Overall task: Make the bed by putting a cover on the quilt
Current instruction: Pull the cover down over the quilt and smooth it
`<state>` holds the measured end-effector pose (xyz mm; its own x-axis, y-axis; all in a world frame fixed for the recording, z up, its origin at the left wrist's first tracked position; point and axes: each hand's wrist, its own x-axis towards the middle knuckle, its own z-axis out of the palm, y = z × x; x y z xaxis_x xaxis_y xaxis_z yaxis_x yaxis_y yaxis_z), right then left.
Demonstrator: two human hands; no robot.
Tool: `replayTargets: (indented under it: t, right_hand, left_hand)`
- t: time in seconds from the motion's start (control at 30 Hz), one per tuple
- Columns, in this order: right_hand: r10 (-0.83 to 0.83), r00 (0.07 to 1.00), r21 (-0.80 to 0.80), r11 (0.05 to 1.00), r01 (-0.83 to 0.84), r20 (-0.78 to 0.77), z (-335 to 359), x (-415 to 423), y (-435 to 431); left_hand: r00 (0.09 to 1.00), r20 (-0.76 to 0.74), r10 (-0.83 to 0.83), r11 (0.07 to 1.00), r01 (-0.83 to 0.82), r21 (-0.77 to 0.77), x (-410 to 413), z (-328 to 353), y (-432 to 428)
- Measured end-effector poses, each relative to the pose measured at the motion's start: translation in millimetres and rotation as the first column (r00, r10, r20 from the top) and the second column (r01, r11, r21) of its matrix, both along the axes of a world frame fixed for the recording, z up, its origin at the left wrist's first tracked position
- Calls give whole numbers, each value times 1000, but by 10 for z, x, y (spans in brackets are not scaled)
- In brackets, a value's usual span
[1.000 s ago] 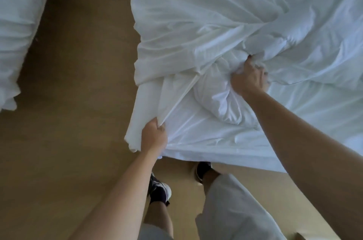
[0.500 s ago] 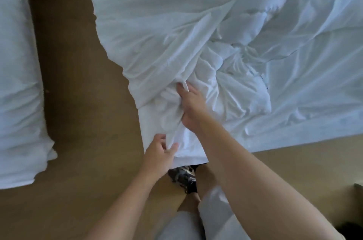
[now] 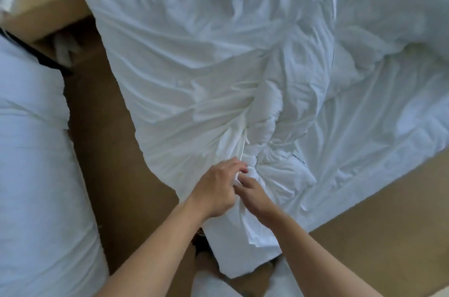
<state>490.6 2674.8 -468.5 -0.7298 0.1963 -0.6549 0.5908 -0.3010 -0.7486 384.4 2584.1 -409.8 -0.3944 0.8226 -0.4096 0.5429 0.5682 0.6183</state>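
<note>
A white quilt cover (image 3: 184, 83) lies crumpled over the bed, with the puffy white quilt (image 3: 269, 112) bunched at its near corner. A thin white tie string (image 3: 243, 143) runs down along the cover's edge to my hands. My left hand (image 3: 216, 190) pinches the fabric and string at the corner. My right hand (image 3: 255, 196) sits right beside it, fingers curled into the same bunch of white cloth. The two hands touch. The corner hangs off the bed's near edge above my legs.
A second bed with white linen (image 3: 36, 175) fills the left side. A strip of brown floor (image 3: 107, 151) separates the two beds. More floor shows at the lower right (image 3: 376, 236). A wooden nightstand (image 3: 43, 10) stands at the top left.
My right hand has drawn back from the bunched quilt to the corner, and my left hand has risen to meet it. The view has swung so the bed sits at a slant.
</note>
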Motion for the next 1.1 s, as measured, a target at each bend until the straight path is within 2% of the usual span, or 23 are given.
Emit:
replayTargets:
  t: [0.1,0.17,0.27,0.33,0.43,0.5,0.53,0.6,0.67,0.73,0.8,0.93,1.0,1.1]
  right_hand:
    - [-42,999,102,994,41,10,183,34,-79]
    - [-55,996,153,987,44,67,261,84,-183]
    - [-125,980,172,980,97,158,399,137,-381]
    - [-153,970,177,977,120,187,522,100,-498]
    - [-101,969,182,981,61,225,671,20,-679]
    - [-101,964,199,979,51,247,698,18,-801]
    - [-115,962,221,974,59,249,705,22,-846]
    - [-170,960,270,957,106,223,745,40,-906]
    - [-229,954,338,928,154,194,760,94,-915]
    - [-271,946,446,879,169,176,795,152,-885]
    - [-326,937,486,843,230,123,814,178,-878]
    - [-492,868,437,797,417,69,942,162,-897]
    - [-597,800,368,756,541,52,1004,124,-847]
    - [-672,741,231,724,650,21,1124,20,-685]
  left_hand:
    - [959,106,-262,928,281,-244,-126,194,255]
    - [874,106,-474,788,475,-392,-185,238,388]
    - [699,86,-710,552,628,-549,-188,294,543]
    - [541,66,-838,371,655,-659,-170,327,562]
    - [267,83,-960,96,593,-799,-142,349,451]
    - [148,113,-982,-14,548,-836,-107,371,394]
    - [114,117,-987,-38,537,-843,-88,406,387]
    - [127,118,-985,-30,545,-838,-59,514,411]
    - [236,122,-964,42,588,-808,-39,591,456]
    - [363,103,-926,155,616,-772,-45,639,482]
    - [458,120,-881,226,628,-745,-56,702,504]
    - [590,156,-792,362,660,-658,-78,880,581]
    - [626,183,-758,420,683,-597,-157,993,649]
    - [644,326,-692,442,736,-513,-408,1163,828]
